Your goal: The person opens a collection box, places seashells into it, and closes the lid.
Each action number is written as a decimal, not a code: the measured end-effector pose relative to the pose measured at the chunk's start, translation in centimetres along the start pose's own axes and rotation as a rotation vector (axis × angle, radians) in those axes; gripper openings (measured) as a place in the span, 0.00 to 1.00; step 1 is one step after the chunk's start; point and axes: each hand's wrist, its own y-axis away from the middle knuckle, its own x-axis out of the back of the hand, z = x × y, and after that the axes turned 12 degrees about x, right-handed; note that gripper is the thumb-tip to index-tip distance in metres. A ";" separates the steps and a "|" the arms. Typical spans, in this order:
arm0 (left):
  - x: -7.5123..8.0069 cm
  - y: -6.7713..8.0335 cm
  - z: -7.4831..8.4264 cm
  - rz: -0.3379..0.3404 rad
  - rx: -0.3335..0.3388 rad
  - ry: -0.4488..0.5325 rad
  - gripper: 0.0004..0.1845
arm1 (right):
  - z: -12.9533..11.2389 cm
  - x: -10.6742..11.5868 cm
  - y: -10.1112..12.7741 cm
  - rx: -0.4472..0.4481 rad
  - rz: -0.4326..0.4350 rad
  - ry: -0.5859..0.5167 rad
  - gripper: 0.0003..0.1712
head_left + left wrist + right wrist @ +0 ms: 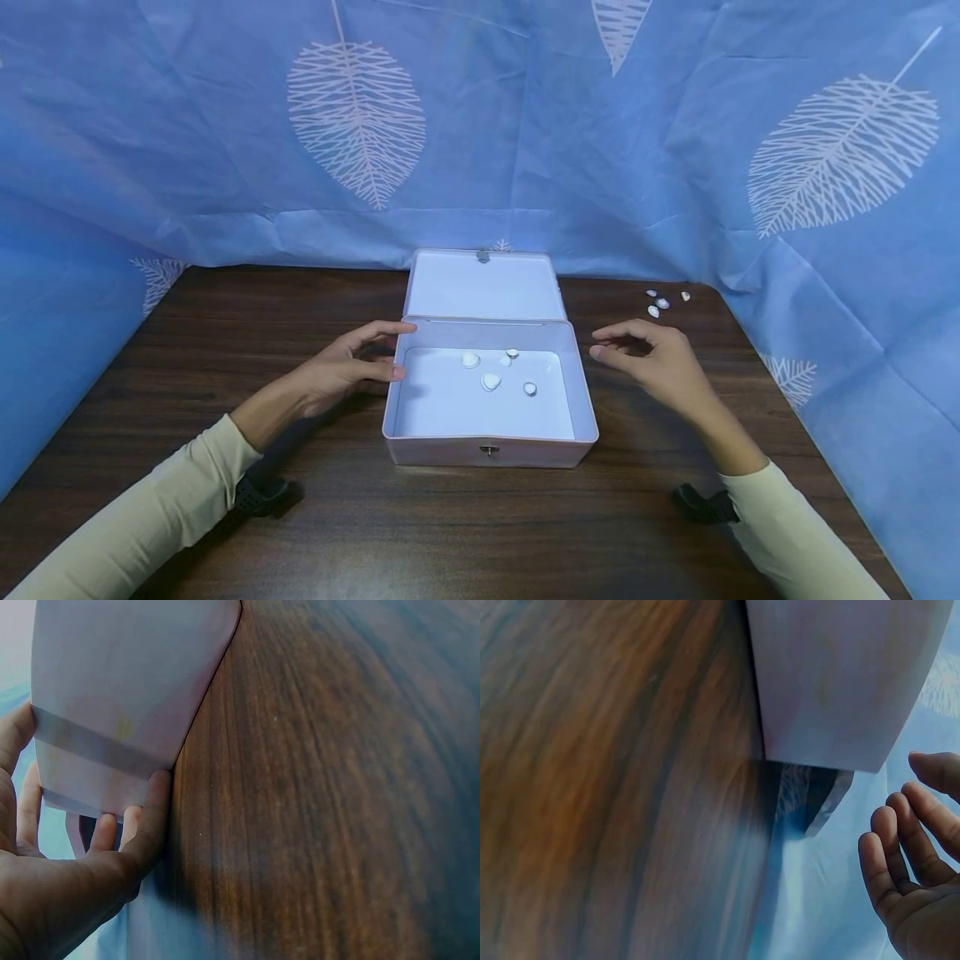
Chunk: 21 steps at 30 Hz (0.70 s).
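A pale pinkish-white box (491,452) with a small front clasp stands on the table, its lid (480,286) tipped back behind it. Inside lie several small white shells, among them one shell (491,382) near the middle and another (530,388) to its right. My left hand (348,367) rests on the box's left side, fingers spread against the wall (112,712). Just right of the box hovers my right hand (652,358), fingers loosely bent. In the right wrist view nothing shows between the thumb and fingers (922,847).
Several more small shells (662,303) lie at the back right of the dark wooden table (315,533). A blue cloth (525,150) with white leaf prints hangs along the table's back and sides. Both wrists wear black bands.
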 end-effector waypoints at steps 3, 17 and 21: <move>0.0 0.0 0.0 -0.002 0.002 0.002 0.43 | 0.6 0.4 0.2 -0.010 0.001 0.013 0.14; 0.0 0.0 0.0 0.001 0.007 0.003 0.42 | 5.0 2.7 0.5 -0.118 -0.014 0.086 0.22; 0.1 0.0 0.0 -0.001 0.003 0.006 0.42 | 6.3 3.2 0.4 -0.159 -0.029 0.110 0.25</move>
